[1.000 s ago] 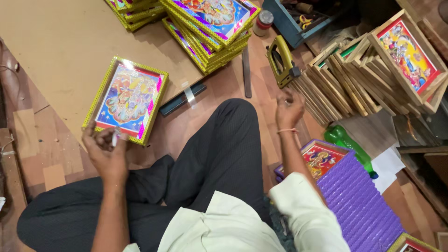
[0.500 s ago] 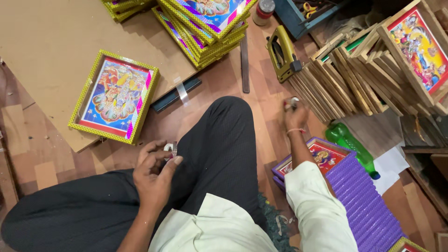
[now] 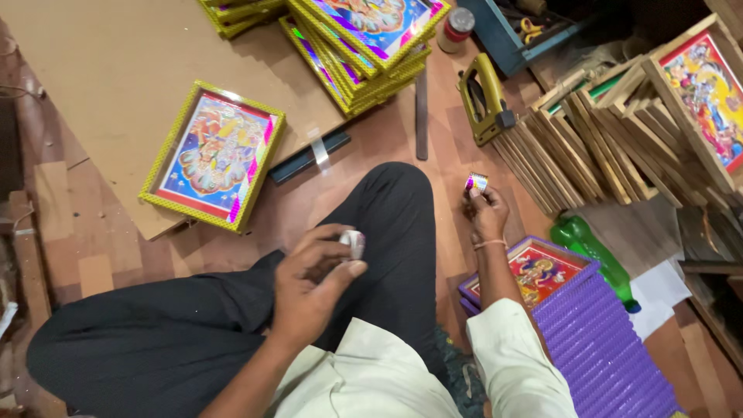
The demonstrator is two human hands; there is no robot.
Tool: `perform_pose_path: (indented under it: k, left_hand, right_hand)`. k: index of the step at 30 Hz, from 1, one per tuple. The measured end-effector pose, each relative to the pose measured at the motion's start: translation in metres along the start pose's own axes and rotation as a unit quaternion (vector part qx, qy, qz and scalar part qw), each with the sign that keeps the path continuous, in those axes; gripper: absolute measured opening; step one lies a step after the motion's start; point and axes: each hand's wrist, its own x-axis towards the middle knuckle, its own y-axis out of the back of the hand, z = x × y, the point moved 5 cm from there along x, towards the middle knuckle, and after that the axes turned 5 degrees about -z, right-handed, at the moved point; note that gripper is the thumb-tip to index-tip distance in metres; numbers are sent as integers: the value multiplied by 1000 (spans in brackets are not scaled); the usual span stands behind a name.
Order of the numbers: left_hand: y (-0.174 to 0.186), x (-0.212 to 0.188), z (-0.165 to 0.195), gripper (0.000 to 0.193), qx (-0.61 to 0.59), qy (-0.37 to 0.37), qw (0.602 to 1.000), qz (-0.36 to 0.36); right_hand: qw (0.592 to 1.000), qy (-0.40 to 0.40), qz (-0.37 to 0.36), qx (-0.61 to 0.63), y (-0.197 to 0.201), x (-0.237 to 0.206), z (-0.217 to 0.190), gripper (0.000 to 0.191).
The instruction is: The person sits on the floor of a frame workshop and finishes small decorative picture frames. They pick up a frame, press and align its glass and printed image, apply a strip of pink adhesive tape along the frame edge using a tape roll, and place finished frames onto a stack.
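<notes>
Now you hold a small tape roll in each hand, seated on the floor.
Your left hand (image 3: 313,290), frame centre over your knee, pinches a pale tape roll (image 3: 353,242); your right hand (image 3: 485,213), centre-right, grips a shiny tape roll (image 3: 475,183); a framed picture (image 3: 213,155) lies upper left.

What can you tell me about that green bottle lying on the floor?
The green bottle looks like translucent plastic. It lies on its side on the wooden floor, running slantwise between the stack of purple frames and the leaning wooden frames. Its lower end rests over white paper. No hand touches it; its cap can't be made out.
</notes>
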Motion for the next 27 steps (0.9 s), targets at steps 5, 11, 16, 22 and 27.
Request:
perform_pose_path:
  k: [5, 11, 16, 22, 27]
  left_hand:
    - [-36, 21, -7, 16, 118, -22, 991, -53]
    - [-85, 63, -40, 17, 35, 3, 995, -90]
    - [-86, 74, -58, 13, -48, -38, 994, -93]
    - [-62, 60, -58, 19, -421, 129, 884, -157]
    - [-25, 45, -36, 23, -501, 153, 831, -184]
  right_hand:
    - [992, 18, -71, 103, -20, -20, -21, 20]
    - [971, 35, -121, 204, -45, -67, -73, 22]
    - [965, 101, -182, 157, -67, -115, -109, 28]
    - [960, 79, -165, 210, -104, -138, -111, 27]
    - [961, 73, -172, 203, -129, -153, -102, 24]
